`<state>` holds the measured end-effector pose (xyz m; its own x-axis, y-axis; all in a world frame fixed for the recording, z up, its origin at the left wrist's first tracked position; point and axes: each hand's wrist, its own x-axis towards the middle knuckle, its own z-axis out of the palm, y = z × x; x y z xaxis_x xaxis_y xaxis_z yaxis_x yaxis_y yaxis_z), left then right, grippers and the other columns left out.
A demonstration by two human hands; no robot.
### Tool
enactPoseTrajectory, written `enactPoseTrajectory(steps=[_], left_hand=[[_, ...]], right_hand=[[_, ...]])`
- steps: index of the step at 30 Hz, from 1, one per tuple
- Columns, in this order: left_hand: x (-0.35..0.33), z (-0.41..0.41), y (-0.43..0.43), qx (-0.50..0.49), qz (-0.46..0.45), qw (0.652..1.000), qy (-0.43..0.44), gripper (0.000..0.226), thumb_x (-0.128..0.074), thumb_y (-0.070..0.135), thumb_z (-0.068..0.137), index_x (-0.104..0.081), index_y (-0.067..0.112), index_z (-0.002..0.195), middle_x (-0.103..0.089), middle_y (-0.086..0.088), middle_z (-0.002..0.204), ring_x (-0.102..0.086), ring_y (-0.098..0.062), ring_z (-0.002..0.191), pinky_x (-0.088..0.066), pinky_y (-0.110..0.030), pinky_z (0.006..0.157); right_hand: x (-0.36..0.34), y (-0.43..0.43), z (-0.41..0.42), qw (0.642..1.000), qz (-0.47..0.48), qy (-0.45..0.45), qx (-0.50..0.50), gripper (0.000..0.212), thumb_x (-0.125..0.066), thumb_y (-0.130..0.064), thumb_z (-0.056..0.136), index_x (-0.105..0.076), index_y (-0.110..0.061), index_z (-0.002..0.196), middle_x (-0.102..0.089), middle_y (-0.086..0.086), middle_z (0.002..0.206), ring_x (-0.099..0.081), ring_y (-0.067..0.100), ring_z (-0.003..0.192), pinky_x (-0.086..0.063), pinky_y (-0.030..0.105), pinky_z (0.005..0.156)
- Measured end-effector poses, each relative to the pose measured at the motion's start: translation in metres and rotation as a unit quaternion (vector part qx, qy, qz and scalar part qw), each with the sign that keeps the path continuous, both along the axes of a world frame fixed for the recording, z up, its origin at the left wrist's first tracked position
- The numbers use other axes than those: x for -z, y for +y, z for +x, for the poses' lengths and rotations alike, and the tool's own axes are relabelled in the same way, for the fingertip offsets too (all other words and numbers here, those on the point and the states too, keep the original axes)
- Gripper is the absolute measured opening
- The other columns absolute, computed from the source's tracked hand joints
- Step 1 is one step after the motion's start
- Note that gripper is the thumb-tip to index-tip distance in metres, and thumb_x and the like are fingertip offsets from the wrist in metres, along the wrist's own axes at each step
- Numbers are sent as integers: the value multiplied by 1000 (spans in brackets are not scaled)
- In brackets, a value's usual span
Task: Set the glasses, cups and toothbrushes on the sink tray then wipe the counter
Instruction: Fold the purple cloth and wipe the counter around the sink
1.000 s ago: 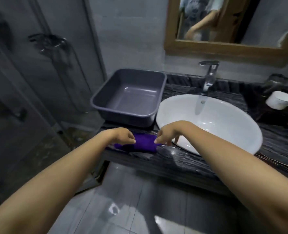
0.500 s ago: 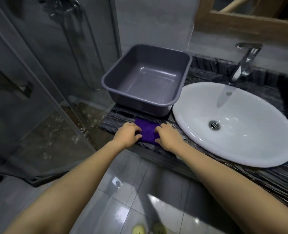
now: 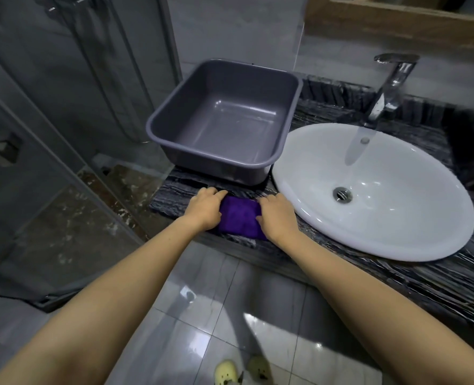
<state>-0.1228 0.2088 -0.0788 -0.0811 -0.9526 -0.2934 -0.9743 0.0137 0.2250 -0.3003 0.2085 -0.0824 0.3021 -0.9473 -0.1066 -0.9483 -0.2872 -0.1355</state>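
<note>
Home bathroom, white basin (image 3: pixel 374 190), chrome tap (image 3: pixel 388 87), glass shower screen (image 3: pixel 50 162), tiled floor (image 3: pixel 230 301)

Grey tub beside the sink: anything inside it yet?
The grey tub shows a bare floor, with no cups, glasses or toothbrushes. Its near wall hides only a thin strip of the floor. Both hands are outside it, on the purple cloth.

Two bare forearms, no sleeves anywhere along their visible length, running from the lower corners of the frame up toward the centre. No watch, bracelet or ring to be seen on the left hand (image 3: pixel 204 207) or the right hand (image 3: pixel 278 215). No gloves. At the bottom edge, slightly right of centre, a pair of pale yellow rubber clog-style slippers with round holes (image 3: pixel 240 371), toes only partly in frame.
</note>
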Motion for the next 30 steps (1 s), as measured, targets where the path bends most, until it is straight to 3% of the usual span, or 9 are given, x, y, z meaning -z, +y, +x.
enactPoseTrajectory(steps=[6,10,16,26,30], left_hand=[[-5,-5,4,-19,-41,998,-38,37,-55,21,87,-53,13,123,-45,-15,124,-37,-33,119,-34,-40,100],[-16,0,8,-15,-65,998,19,27,-58,18,84,-57,13,111,-49,-10,121,-41,-30,118,-34,-40,98],[-55,1,12,17,-90,994,65,25,-55,17,84,-64,18,107,-66,-8,114,-58,-29,107,-47,-37,89],[-128,-46,15,151,-94,978,111,17,-59,20,86,-68,22,100,-71,1,100,-61,-19,94,-49,-37,83],[-149,-98,15,227,-124,959,119,20,-58,19,87,-68,19,104,-71,2,103,-60,-17,93,-48,-34,80]], right_hand=[[-6,5,4,1000,-13,-1,25,30,-51,-11,87,-57,-8,116,-55,13,122,-43,33,117,-36,39,91],[-21,4,-10,994,16,-94,56,24,-53,-15,86,-63,-12,108,-60,12,117,-49,34,112,-41,39,89],[-55,16,-27,974,69,-198,84,19,-59,-18,85,-65,-16,103,-69,9,109,-62,29,101,-47,33,80],[-133,49,-100,952,8,-272,142,12,-62,-13,82,-69,-13,93,-69,5,94,-62,23,90,-50,37,79],[-147,73,-149,933,-22,-298,200,7,-65,-11,80,-69,-13,86,-66,1,86,-60,20,85,-46,30,72]])
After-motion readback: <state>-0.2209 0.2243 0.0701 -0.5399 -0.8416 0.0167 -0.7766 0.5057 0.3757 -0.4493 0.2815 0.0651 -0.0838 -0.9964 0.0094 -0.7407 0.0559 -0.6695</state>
